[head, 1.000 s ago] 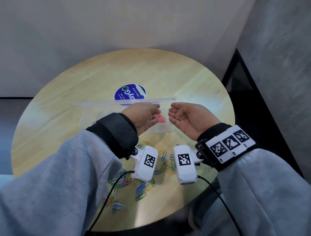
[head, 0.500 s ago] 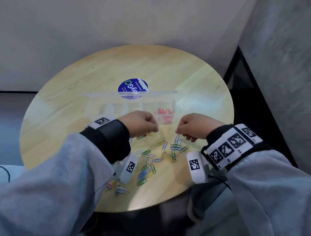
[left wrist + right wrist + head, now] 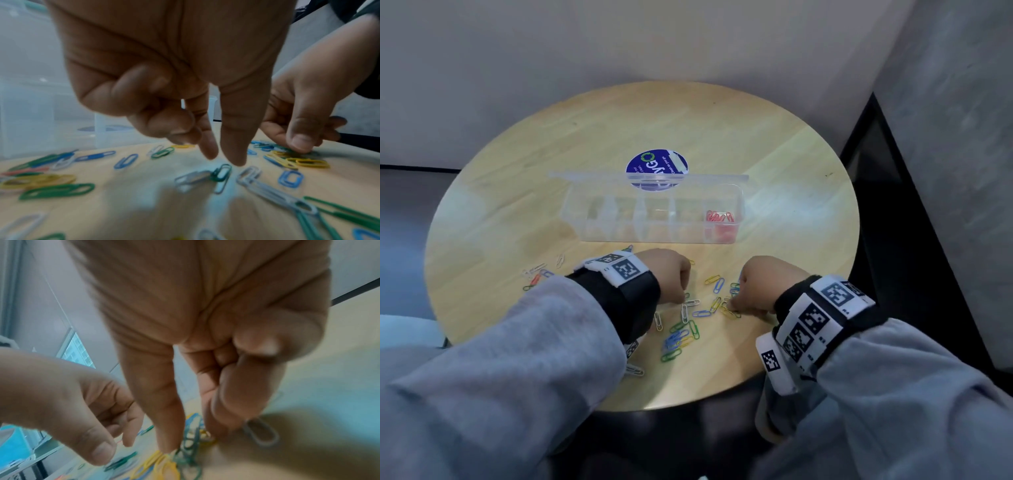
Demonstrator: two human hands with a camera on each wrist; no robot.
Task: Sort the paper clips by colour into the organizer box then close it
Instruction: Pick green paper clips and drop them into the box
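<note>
Red clips [image 3: 719, 217] fill the organizer box's [image 3: 654, 236] end cell; left hand [image 3: 667, 274] reaches empty-fingered, right hand [image 3: 763, 284] presses yellow clips [image 3: 729, 311], gathering one colour.

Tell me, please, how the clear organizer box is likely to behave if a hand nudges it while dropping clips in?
The organizer box would probably slide easily: it looks like thin clear plastic, holding only a few red clips at its right end. Its lid stands open along the far side, so a push there might tip it backward.
</note>
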